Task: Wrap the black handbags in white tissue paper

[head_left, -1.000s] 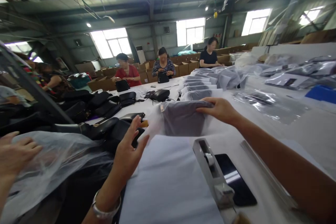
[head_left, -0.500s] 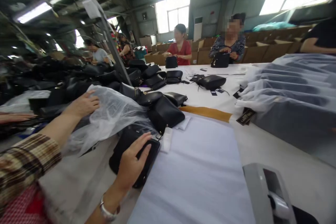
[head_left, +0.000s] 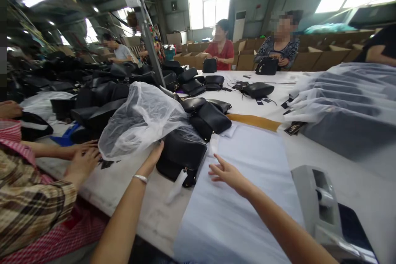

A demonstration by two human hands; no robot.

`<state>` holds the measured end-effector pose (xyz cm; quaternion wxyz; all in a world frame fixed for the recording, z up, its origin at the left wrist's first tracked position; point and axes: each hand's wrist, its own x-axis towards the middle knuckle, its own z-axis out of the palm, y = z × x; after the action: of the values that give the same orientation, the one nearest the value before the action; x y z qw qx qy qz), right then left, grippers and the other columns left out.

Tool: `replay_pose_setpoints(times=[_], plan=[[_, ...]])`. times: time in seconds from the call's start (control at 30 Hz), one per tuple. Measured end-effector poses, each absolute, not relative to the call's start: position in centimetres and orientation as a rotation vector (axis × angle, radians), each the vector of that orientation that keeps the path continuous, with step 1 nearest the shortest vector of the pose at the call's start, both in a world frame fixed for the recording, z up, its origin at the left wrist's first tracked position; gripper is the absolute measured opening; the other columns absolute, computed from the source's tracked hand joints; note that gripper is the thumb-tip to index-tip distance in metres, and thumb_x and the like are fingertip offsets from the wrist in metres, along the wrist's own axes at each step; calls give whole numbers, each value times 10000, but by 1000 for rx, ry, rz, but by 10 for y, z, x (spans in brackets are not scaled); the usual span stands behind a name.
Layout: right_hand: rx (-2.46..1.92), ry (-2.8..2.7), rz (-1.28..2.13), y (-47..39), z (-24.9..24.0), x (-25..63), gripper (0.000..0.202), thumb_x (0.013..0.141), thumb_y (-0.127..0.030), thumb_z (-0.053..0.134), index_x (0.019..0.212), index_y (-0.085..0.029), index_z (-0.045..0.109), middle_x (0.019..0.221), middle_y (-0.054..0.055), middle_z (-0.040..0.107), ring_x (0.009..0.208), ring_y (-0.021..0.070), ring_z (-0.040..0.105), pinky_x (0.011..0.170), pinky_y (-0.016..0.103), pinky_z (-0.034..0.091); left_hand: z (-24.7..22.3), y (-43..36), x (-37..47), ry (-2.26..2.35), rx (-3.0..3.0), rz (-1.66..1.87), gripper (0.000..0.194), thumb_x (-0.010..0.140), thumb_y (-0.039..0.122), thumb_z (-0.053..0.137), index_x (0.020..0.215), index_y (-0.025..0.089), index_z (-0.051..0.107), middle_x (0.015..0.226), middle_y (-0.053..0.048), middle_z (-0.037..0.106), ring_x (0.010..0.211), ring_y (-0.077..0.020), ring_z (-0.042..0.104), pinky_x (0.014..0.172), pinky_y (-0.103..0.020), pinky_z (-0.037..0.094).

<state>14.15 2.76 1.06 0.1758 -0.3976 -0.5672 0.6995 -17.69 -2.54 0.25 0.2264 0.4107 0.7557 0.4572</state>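
My left hand (head_left: 152,160), with a silver bracelet at the wrist, is at the left side of a black bag (head_left: 181,152); its fingers are partly hidden by the bag and a clear plastic bag (head_left: 145,119). A white-wrapped pull hangs from the black bag's zipper. My right hand (head_left: 227,173) hovers with fingers spread over the white sheets (head_left: 244,210), right of the bag, holding nothing. Another black bag (head_left: 212,120) lies just behind.
A co-worker's hands (head_left: 85,161) in plaid sleeves are close on the left. Wrapped bags (head_left: 346,119) stand at the right, near a grey dispenser (head_left: 321,202). Black bags (head_left: 105,90) are piled behind left; people sit across the table.
My left hand has moved off the bag's top to its left side. My right hand has come into view. The co-worker's hand has left the plastic, which now bulges upward.
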Motion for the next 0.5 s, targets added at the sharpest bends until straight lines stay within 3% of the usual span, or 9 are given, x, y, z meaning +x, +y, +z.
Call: replay_pose_setpoints(times=[0.13, 0.23, 0.33, 0.4, 0.5], plan=[[-1140, -1296, 2019, 9, 0, 101, 852, 878, -554, 600, 1556, -226, 200, 1400, 109, 559, 1216, 230, 589, 1021, 400, 502, 25, -37, -175, 1955, 1073, 1233, 642, 876, 651, 511, 1188, 111, 659, 1315, -184, 629, 1309, -303, 518, 1108, -459, 378], [-1047, -1239, 2042, -2, 2, 93, 734, 863, -666, 541, 1476, -287, 402, 1457, 68, 511, 1309, 247, 504, 1106, 467, 382, 55, -59, -158, 1810, 1078, 1261, 689, 882, 689, 456, 1272, 146, 618, 1371, -144, 597, 1264, -292, 559, 1054, -436, 450], [-979, -1226, 2064, -10, 12, 98, 685, 866, -748, 429, 1332, -271, 587, 1445, 66, 528, 1361, 267, 440, 1155, 515, 254, 81, -81, -126, 1406, 1125, 1309, 673, 936, 661, 358, 1365, 177, 545, 1344, -149, 615, 1124, -281, 651, 930, -434, 539], [-1004, -1138, 1999, -10, 20, 110, 694, 874, -760, 380, 1278, -255, 632, 1427, 65, 548, 1374, 269, 421, 1161, 493, 249, 83, -88, -105, 1268, 1244, 1285, 588, 936, 590, 457, 1339, 179, 574, 1317, -146, 632, 1128, -274, 646, 944, -416, 532], [-1069, -947, 1877, -10, 29, 133, 743, 867, -784, 330, 1338, -264, 576, 1460, 62, 514, 1365, 261, 434, 1134, 450, 324, 57, -84, -88, 1533, 1348, 1414, 511, 940, 520, 499, 1305, 175, 595, 1304, -133, 638, 1159, -257, 627, 982, -400, 510]])
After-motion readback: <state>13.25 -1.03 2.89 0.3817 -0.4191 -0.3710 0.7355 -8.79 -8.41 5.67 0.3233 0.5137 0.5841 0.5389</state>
